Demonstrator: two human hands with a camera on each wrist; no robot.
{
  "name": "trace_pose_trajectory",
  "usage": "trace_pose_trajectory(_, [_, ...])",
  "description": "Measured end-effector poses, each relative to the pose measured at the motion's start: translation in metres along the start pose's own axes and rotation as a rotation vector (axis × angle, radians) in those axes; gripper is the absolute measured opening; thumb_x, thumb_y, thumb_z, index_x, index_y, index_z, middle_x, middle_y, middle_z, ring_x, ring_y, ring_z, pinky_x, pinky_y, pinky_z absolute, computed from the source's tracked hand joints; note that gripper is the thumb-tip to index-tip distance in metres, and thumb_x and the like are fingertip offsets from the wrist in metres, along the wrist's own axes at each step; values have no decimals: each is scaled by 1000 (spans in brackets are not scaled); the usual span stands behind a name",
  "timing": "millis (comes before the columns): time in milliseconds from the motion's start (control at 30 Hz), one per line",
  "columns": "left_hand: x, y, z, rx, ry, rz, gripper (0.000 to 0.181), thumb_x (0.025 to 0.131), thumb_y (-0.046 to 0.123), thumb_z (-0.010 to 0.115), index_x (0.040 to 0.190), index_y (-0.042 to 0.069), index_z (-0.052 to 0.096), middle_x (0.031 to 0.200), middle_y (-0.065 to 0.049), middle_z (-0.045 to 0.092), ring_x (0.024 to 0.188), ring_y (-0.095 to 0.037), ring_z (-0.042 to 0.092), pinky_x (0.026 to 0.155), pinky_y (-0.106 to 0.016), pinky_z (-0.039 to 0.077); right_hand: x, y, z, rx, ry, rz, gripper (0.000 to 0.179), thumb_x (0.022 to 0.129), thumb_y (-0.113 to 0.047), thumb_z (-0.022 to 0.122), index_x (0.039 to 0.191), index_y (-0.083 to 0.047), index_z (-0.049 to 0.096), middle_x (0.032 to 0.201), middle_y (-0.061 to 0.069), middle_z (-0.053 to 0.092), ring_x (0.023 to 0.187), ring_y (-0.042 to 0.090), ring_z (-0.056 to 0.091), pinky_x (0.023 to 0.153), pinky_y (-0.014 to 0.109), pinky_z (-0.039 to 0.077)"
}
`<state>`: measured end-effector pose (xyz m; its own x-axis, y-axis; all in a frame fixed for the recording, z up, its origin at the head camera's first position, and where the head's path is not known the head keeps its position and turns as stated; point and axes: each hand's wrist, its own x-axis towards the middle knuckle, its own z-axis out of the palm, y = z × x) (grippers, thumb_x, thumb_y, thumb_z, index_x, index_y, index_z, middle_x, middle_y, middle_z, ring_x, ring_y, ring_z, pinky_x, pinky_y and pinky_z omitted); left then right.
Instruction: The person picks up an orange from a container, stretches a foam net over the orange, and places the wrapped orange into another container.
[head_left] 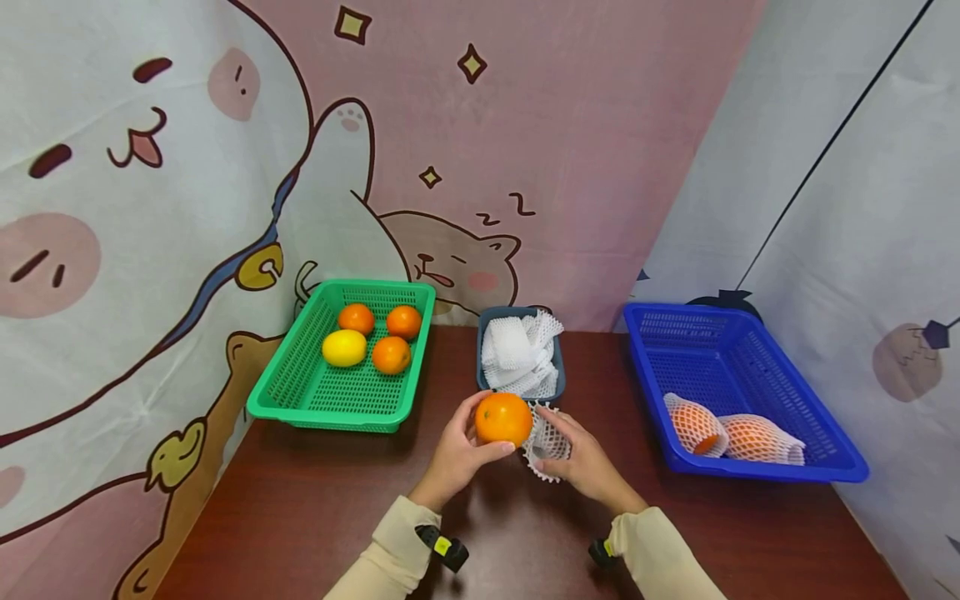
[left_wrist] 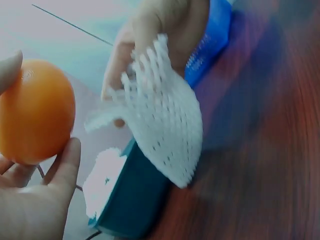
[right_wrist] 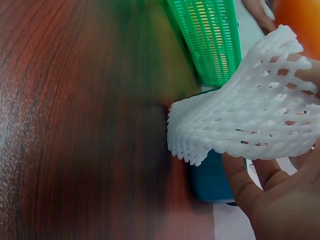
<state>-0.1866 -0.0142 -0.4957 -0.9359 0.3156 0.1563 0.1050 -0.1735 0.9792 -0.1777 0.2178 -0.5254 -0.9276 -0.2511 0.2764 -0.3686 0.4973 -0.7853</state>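
My left hand (head_left: pixel 459 454) grips an orange (head_left: pixel 504 419) between thumb and fingers, raised over the table in front of the small grey-blue basket. Just right of it, my right hand (head_left: pixel 588 462) holds a white foam net sleeve (head_left: pixel 546 446). The right wrist view shows fingers inside the wide mouth of the foam net (right_wrist: pixel 265 110), which spreads toward the orange (right_wrist: pixel 302 22). In the left wrist view the orange (left_wrist: pixel 37 112) and the net (left_wrist: pixel 165 112) are apart, with the net's frilled edge facing the fruit.
A green basket (head_left: pixel 330 417) at left contains several oranges and a yellow lemon (head_left: pixel 344 348). The small grey-blue basket (head_left: pixel 482 358) at the back holds more white nets (head_left: pixel 517 350). At right, a blue basket (head_left: pixel 757 475) contains two netted oranges (head_left: pixel 761 439).
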Motion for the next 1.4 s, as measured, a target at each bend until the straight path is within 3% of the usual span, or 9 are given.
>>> trace_pose_trajectory(200, [-2,2,12,-76,-121,59,75,79,-1,77,143,7,39,138,-11,47,118,-26,53,97,-36,46,1,-3,1,-7,24,-25,79,68,-6,87,139,-12,54,135,7,54,115,28,53,97,55,41])
trace_pose_trajectory(367, [-8,15,20,80,-142,109,74,76,4,81,140,0,43,132,-11,53,111,-24,54,94,-34,47,2,-4,2,25,23,-54,78,65,-3,87,136,-11,56,134,5,55,121,28,51,101,58,36])
trace_pose_trajectory(533, [-11,25,22,216,-119,79,72,75,6,82,138,1,47,127,-10,52,104,-23,54,86,-32,50,3,-5,3,-3,16,-83,83,65,-4,88,140,-11,53,137,7,53,127,31,47,104,60,31])
trace_pose_trajectory(700, [-7,6,19,214,-114,93,71,73,7,83,135,-1,50,141,-22,36,113,-31,53,91,-32,48,4,-6,2,-47,23,-120,85,65,-4,89,141,-12,52,136,9,54,122,31,51,100,59,37])
trace_pose_trajectory(767, [-3,-5,17,193,-123,71,71,74,8,83,136,2,50,148,-21,29,117,-32,51,94,-31,47,5,-7,2,-54,23,-135,85,65,-5,89,141,-11,51,136,9,54,121,32,52,99,59,38])
trace_pose_trajectory(867, [0,-14,15,125,-159,24,71,76,7,82,138,7,46,147,-16,34,117,-31,52,94,-32,48,5,-6,2,-72,23,-155,86,65,-6,89,142,-11,51,136,9,54,122,32,51,99,60,39])
trace_pose_trajectory(1000, [3,-15,12,51,-192,1,71,76,4,81,137,7,43,133,-13,48,111,-29,55,89,-35,51,5,-6,3,-86,25,-167,86,65,-6,89,142,-12,50,136,7,53,122,30,51,98,58,40])
trace_pose_trajectory(1200, [4,-16,9,83,-194,-32,71,76,-1,79,135,4,41,128,-13,51,105,-25,58,87,-31,51,5,-8,3,-95,14,-167,85,68,-3,86,143,-14,49,138,4,52,122,27,52,99,56,41])
trace_pose_trajectory(1400, [6,-18,9,206,-170,4,77,73,1,81,137,1,38,129,-15,50,107,-27,56,89,-33,49,4,-9,4,-117,74,-200,71,73,5,79,138,-10,55,132,7,58,119,30,56,97,54,43])
